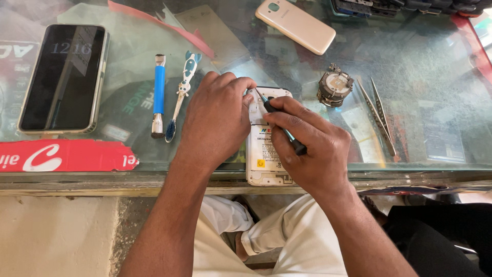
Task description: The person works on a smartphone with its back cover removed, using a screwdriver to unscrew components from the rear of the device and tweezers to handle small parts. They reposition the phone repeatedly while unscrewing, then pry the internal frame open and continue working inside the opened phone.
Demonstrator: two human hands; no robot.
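Here we are working over an opened white phone (264,154) that is lying back-up on the glass bench (425,66), its lower end reaching past the bench's near edge. Our left hand (215,120) is lying curled over the phone's left side, fingertips pressing at its top corner and steadying it. Our right hand (307,146) is closed around a dark-handled screwdriver (284,131), pinching it pen-fashion, with the tip meeting the phone's upper part just beside the left fingertips.

Left of the left hand, a blue-handled tool (159,95) and a small toothbrush (182,95) are lying side by side, near each other but apart. Farther left, a dark-screened phone (64,77) is resting face up, and a red paper strip (66,155) is lying along the bench edge below it. To the right of the hands, a small round metal part (334,88) is sitting near a pair of tweezers (378,114). A gold phone back cover (296,25) is lying well apart at the far side.
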